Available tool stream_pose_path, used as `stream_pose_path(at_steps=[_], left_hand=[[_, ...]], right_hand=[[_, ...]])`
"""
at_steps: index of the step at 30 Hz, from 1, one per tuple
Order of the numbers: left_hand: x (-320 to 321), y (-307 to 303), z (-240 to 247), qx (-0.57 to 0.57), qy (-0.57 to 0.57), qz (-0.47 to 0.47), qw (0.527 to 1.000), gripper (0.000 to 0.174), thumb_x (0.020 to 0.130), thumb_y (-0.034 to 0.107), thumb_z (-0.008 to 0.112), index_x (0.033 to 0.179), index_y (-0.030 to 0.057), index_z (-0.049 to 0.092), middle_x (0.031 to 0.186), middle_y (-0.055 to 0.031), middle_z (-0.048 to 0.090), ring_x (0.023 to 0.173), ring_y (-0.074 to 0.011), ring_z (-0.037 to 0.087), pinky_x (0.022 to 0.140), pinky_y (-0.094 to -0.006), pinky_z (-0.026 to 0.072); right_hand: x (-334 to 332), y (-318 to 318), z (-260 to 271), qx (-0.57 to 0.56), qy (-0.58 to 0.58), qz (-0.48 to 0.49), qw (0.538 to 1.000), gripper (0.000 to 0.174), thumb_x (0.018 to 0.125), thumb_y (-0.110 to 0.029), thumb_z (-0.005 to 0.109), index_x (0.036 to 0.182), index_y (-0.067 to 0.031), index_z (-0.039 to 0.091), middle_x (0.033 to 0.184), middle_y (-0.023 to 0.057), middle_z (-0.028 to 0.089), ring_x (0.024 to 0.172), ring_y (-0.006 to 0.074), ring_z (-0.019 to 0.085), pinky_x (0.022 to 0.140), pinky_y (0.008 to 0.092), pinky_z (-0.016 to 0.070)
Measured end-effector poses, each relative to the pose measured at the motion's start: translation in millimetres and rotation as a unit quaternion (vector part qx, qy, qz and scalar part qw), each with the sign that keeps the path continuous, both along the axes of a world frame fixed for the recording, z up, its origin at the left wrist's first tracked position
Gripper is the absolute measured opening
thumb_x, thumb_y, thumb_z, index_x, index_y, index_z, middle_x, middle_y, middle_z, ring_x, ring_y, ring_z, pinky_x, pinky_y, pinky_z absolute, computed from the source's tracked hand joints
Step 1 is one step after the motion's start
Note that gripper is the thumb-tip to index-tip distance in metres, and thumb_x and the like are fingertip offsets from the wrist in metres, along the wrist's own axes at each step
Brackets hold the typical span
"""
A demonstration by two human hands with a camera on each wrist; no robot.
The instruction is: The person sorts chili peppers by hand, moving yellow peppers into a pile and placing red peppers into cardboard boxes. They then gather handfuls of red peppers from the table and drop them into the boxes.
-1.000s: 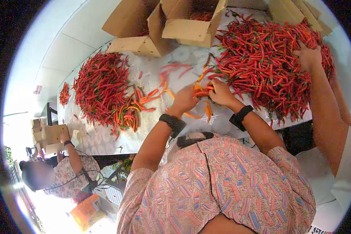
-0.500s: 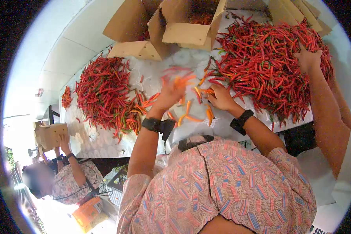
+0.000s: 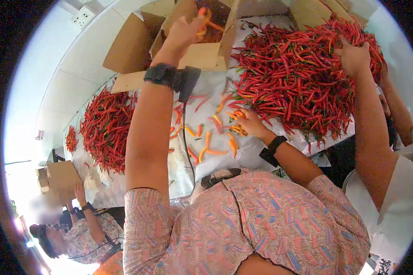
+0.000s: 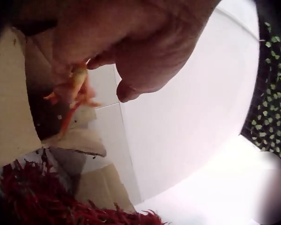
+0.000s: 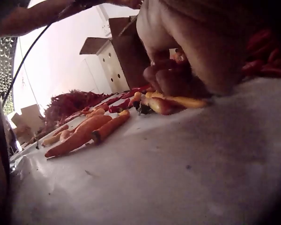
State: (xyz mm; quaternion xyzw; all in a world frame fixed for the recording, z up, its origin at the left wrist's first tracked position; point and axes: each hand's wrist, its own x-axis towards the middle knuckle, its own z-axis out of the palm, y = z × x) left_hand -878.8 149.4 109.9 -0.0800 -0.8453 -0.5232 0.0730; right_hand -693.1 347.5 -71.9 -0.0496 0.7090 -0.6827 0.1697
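Observation:
In the head view, my left hand (image 3: pixel 183 34) is over an open cardboard box (image 3: pixel 204 57), with orange chillies (image 3: pixel 203 31) at its fingertips. Its thumb stands apart from the fingers in the left wrist view, and blurred orange chillies (image 4: pixel 78 84) hang or drop below them; which cannot be told. Low over the table, my right hand (image 3: pixel 254 124) has curled fingers around a few orange chillies (image 3: pixel 236 114). Beneath it, yellow-orange chillies (image 5: pixel 161 104) lie on the white surface. More orange and red chillies (image 3: pixel 208 140) are scattered to its left.
A large red chilli pile (image 3: pixel 289 78) fills the right, where another person's hand (image 3: pixel 354 57) reaches in. A smaller pile (image 3: pixel 106 128) lies left, beyond my left forearm. A second open box (image 3: pixel 128 43) adjoins the first. Someone at lower left handles a box (image 3: pixel 63 179).
My left hand has moved from the scattered chillies up and over the box, carrying orange chillies. My right hand stays low by the large pile, still gripping chillies. The view has shifted.

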Motion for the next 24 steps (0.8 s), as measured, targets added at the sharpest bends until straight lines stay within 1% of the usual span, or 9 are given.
stream_pose_path(at_steps=[2,4,5,7,8,13,20,21,24], left_hand=[[-11,-14,-25,-0.434,0.372,-0.057,0.818,0.029,0.081,0.021,0.055,0.101,0.0001,0.057,0.086,-0.0129,0.061,0.067,-0.0188,0.06,0.062,-0.0288,0.0471],[5,1,-32,-0.169,0.192,-0.015,0.967,0.029,0.08,0.02,0.055,0.102,0.0012,0.057,0.088,-0.0143,0.061,0.074,-0.0218,0.06,0.066,-0.0304,0.0468],[17,7,-32,0.12,-0.006,0.034,0.992,0.029,0.079,0.018,0.056,0.102,0.0023,0.058,0.09,-0.0156,0.061,0.08,-0.0248,0.06,0.07,-0.032,0.0465],[44,7,-27,0.013,0.017,0.048,0.999,0.024,0.08,0.016,0.055,0.1,0.0024,0.059,0.093,-0.0139,0.061,0.084,-0.0219,0.06,0.073,-0.0319,0.047],[56,5,-23,-0.094,0.04,0.062,0.993,0.02,0.082,0.013,0.055,0.098,0.0025,0.06,0.095,-0.0121,0.061,0.089,-0.0189,0.06,0.075,-0.0318,0.0474],[91,-6,-59,-0.149,0.204,0.029,0.967,0.02,0.079,0.013,0.057,0.097,0.0041,0.06,0.093,-0.011,0.062,0.088,-0.0225,0.06,0.075,-0.0321,0.0471],[119,-6,-115,-0.249,0.099,-0.005,0.963,0.016,0.078,0.017,0.053,0.085,0.0032,0.059,0.087,-0.0175,0.059,0.08,-0.0337,0.059,0.069,-0.0419,0.0463],[123,-6,-120,-0.276,0.045,-0.028,0.96,0.018,0.077,0.02,0.054,0.084,0.0037,0.059,0.086,-0.0174,0.059,0.08,-0.0337,0.059,0.069,-0.0427,0.0463],[139,0,-140,-0.324,-0.043,-0.051,0.944,0.022,0.074,0.025,0.058,0.084,0.0051,0.057,0.084,-0.0163,0.059,0.08,-0.0334,0.059,0.068,-0.0439,0.0464]], right_hand=[[-22,41,64,0.157,0.021,0.007,0.987,0.037,0.078,-0.008,0.048,0.115,-0.0037,0.049,0.089,0.0057,0.056,0.073,0.0125,0.055,0.064,0.0285,0.0409],[-66,122,120,0.458,0.07,0.022,0.886,0.038,0.078,-0.008,0.048,0.115,-0.0121,0.05,0.102,0.0059,0.053,0.083,0.0164,0.055,0.076,0.0372,0.0357],[-85,168,150,0.594,0.097,0.029,0.798,0.04,0.077,-0.008,0.048,0.116,-0.0163,0.051,0.109,0.006,0.051,0.089,0.0183,0.055,0.082,0.0416,0.0331],[-155,309,203,0.815,0.142,0.041,0.561,0.044,0.076,-0.008,0.048,0.116,-0.0247,0.052,0.122,0.0061,0.047,0.099,0.0222,0.055,0.093,0.0503,0.0278],[-116,211,256,0.893,0.161,0.042,0.418,0.046,0.076,-0.008,0.048,0.117,-0.0288,0.052,0.129,0.0062,0.045,0.104,0.0241,0.055,0.099,0.0547,0.0252],[-116,198,277,0.905,0.199,0.002,0.376,0.036,0.082,-0.015,0.041,0.11,-0.0303,0.057,0.135,0.0029,0.038,0.105,0.0242,0.055,0.097,0.0557,0.0266],[-127,222,293,0.831,0.465,-0.011,0.305,0.031,0.085,-0.02,0.037,0.103,-0.0303,0.06,0.112,0.0023,0.058,0.084,0.0263,0.062,0.085,0.0476,0.0412],[-126,218,298,0.809,0.448,0.008,0.381,0.028,0.085,-0.019,0.038,0.099,-0.0267,0.061,0.095,0.0043,0.064,0.073,0.0263,0.063,0.07,0.0405,0.0495],[-107,178,320,0.869,0.348,0.001,0.35,0.031,0.079,-0.014,0.043,0.103,-0.0259,0.059,0.116,0.0038,0.049,0.086,0.0234,0.06,0.081,0.0504,0.0399]])
